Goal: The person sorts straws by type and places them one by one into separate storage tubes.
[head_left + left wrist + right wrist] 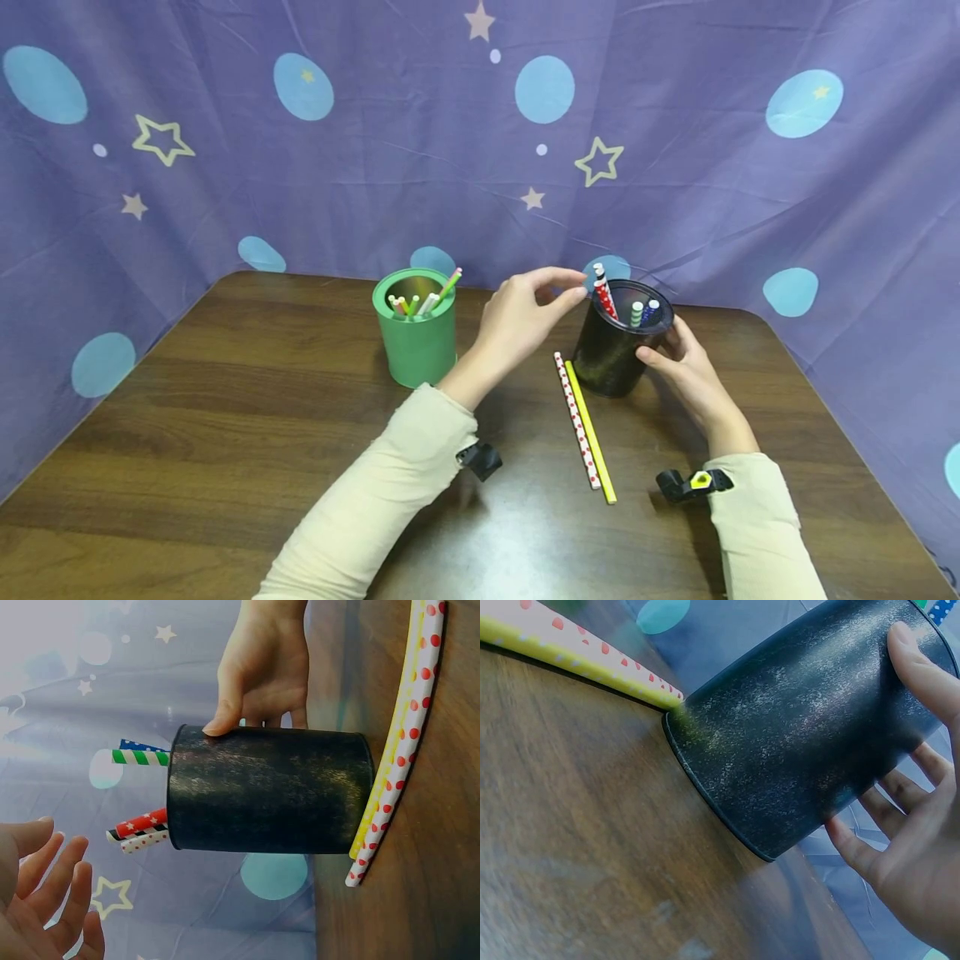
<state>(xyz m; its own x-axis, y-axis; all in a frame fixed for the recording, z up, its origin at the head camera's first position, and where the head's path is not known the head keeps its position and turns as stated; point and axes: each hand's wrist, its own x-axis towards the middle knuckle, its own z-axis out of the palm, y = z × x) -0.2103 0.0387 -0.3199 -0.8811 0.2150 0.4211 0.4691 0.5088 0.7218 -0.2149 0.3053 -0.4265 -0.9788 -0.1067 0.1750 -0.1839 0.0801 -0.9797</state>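
Observation:
My right hand [693, 379] grips the side of a black cylindrical pencil cup [611, 358], thumb on the near wall and fingers behind. The cup holds several paper straws: a red one with white stars [604, 300], a green-striped one [636, 313] and a blue starred one [650, 311] among them. My left hand [525, 312] hovers at the cup's left rim beside the red straw. In the left wrist view, my left hand [45, 900] has loose, spread fingers, apart from the straw ends and holding nothing.
A white straw with red dots [576, 421] and a yellow straw [590, 433] lie side by side on the wooden table [225, 433], just left of the black cup. Further left stands a green can [420, 350] with several straws inside. A purple patterned curtain [420, 183] hangs behind.

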